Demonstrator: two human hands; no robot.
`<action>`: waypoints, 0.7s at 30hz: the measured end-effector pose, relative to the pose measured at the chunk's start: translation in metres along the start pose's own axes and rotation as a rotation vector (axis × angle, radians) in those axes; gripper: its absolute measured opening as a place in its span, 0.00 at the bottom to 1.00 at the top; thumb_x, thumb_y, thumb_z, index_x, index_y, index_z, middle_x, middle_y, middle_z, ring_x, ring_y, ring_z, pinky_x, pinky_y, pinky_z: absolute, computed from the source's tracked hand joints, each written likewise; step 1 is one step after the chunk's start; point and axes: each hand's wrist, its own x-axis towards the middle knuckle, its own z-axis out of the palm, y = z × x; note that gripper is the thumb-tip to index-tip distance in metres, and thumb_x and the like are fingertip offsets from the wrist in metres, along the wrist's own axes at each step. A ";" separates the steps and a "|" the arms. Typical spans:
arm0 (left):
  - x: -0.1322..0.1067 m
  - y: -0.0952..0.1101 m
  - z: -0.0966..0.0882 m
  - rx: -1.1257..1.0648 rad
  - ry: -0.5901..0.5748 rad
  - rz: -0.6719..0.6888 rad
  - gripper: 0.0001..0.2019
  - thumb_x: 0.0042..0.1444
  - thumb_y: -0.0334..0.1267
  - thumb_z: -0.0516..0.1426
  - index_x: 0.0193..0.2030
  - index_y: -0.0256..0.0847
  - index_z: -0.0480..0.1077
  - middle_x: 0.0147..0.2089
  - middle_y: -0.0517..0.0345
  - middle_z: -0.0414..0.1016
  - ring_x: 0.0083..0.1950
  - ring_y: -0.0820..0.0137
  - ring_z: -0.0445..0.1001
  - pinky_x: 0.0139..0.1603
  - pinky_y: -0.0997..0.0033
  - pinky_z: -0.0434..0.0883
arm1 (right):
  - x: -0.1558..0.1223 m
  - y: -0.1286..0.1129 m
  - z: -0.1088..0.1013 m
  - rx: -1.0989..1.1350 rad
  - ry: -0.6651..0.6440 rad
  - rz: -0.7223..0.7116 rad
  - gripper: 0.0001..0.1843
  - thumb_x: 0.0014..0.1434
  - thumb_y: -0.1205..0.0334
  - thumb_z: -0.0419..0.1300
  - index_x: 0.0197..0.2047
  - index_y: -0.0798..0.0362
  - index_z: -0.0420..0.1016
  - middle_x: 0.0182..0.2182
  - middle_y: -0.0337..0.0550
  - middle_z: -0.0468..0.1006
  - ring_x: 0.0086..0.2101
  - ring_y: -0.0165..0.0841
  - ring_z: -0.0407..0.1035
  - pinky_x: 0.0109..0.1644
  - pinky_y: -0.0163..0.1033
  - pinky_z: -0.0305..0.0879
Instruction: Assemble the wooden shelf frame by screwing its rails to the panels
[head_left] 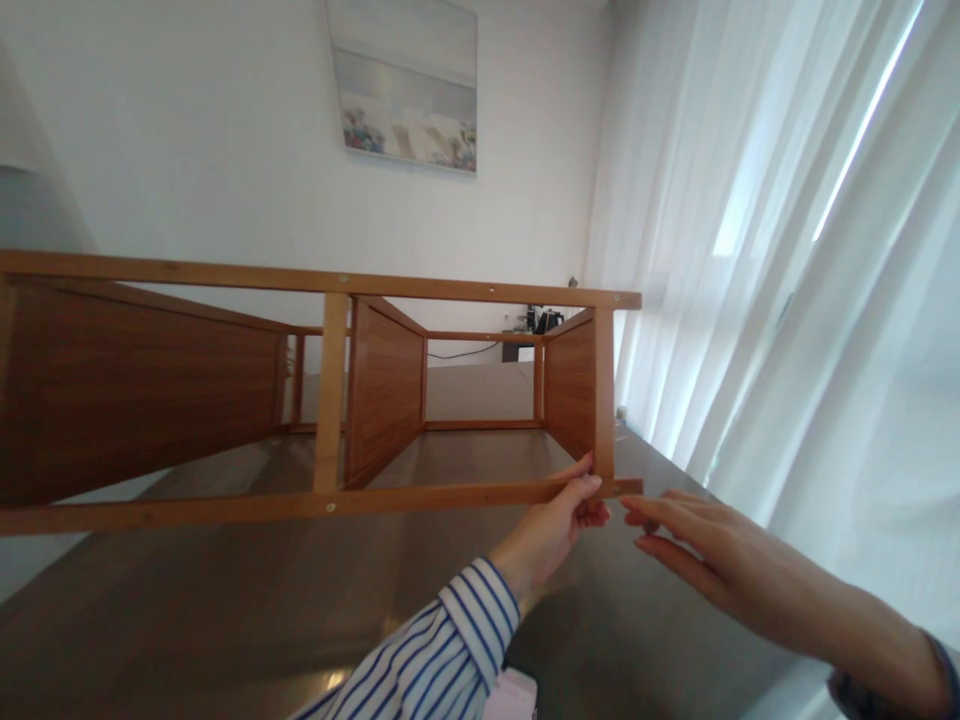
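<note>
A wooden shelf unit (334,390) lies on its side, with its slim rails running left to right and brown panels (386,385) set between them. My left hand (551,525), in a blue-and-white striped sleeve, grips the lower rail near its right corner, thumb on the near side. Just off that rail's right end is my right hand (697,540), fingers bent toward the thumb in a pinch-like shape. Something small and brownish shows between those fingertips, too small to name. Small round fastener spots show along both rails.
The shelf stands on a dark, shiny tabletop (420,590). A pink item (510,695) lies at the bottom edge. White curtains (750,250) hang on the right, and a picture (409,90) is on the back wall. A black kettle (550,320) stands far behind.
</note>
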 end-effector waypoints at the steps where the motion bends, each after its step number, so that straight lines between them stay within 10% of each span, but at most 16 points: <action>1: 0.000 0.000 0.000 -0.001 0.002 -0.002 0.15 0.51 0.37 0.61 0.46 0.37 0.73 0.39 0.53 0.76 0.33 0.75 0.69 0.36 0.74 0.65 | 0.001 0.003 -0.003 -0.019 -0.009 -0.025 0.20 0.66 0.59 0.49 0.60 0.46 0.59 0.46 0.44 0.74 0.44 0.33 0.71 0.46 0.39 0.69; 21: -0.001 0.005 0.002 -0.031 0.039 -0.046 0.16 0.48 0.35 0.63 0.45 0.39 0.73 0.31 0.60 0.72 0.30 0.76 0.69 0.36 0.72 0.64 | 0.024 0.009 -0.032 -0.476 -0.050 -0.527 0.13 0.65 0.59 0.51 0.48 0.56 0.70 0.37 0.47 0.76 0.39 0.35 0.68 0.43 0.43 0.64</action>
